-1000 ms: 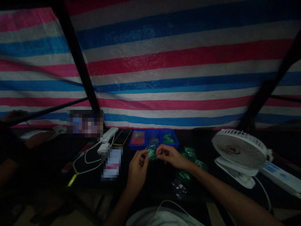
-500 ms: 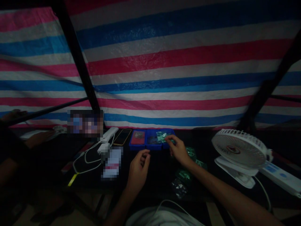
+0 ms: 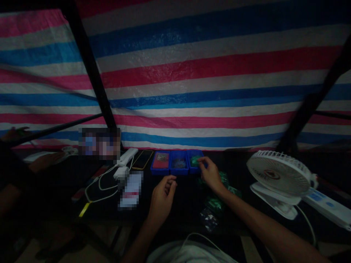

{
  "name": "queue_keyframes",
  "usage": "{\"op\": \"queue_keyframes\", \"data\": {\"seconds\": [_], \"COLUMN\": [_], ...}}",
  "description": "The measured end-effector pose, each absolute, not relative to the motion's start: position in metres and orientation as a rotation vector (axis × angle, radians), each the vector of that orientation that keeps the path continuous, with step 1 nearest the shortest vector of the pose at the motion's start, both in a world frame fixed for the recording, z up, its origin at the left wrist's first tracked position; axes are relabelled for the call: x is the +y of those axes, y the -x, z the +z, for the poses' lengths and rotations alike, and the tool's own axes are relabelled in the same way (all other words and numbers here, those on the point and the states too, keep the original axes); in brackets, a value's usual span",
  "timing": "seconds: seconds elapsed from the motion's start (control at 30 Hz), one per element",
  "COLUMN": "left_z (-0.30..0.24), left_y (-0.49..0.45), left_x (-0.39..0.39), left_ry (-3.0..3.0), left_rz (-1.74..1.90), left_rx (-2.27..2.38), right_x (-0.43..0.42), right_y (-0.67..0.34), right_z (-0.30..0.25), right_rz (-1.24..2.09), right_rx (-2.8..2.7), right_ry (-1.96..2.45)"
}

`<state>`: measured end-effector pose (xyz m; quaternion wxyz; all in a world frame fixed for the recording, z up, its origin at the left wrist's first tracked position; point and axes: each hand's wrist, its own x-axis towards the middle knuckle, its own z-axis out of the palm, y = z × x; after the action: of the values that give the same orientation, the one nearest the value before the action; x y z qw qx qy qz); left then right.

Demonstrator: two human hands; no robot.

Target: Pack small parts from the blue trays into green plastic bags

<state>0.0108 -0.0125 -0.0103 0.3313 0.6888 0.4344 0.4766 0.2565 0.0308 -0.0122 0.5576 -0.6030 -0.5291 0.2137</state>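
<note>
"Your right hand [image 3: 211, 173]?"
"At the rightmost blue tray [image 3: 194, 170], my fingers bent by its right edge, forearm [image 3: 255, 217] slanting back."
"Your left hand [image 3: 162, 195]?"
"Nearer me than the tray and left of it, fingers loosely curled."

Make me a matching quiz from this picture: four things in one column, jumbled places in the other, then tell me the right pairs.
Things
1. Right hand
2. Left hand
3. White clip-on fan
4. Smartphone

Places
A. Just left of the left-hand blue bin
B. Half curled in front of the row of bins, apart from them
C. Right at the right-hand blue bin
D. Well to the right of the green packets

Right pairs: 1-C, 2-B, 3-D, 4-A
</note>
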Motion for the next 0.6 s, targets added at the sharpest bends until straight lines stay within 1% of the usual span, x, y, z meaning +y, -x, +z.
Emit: {"op": "queue_keyframes", "data": {"seconds": [0.13, 0.33, 0.6], "left_z": [-0.0102, -0.0062, -0.0147], "left_y": [-0.0104, -0.0106, -0.0099], "left_x": [-0.0119, -0.0145, -0.0106], "left_ry": [-1.813, -1.816, -1.825], "left_rz": [1.241, 1.237, 1.206], "left_rx": [1.13, 1.123, 1.105], "right_x": [0.0327, 0.0371, 0.0378], "right_y": [-0.2576, -0.2617, -0.2624], "right_z": [-0.0146, -0.0189, -0.0198], "right_rz": [0.528, 0.329, 0.257], "right_rx": [-1.266, -1.401, -1.455], "right_ry": [1.424, 1.442, 1.421]}}
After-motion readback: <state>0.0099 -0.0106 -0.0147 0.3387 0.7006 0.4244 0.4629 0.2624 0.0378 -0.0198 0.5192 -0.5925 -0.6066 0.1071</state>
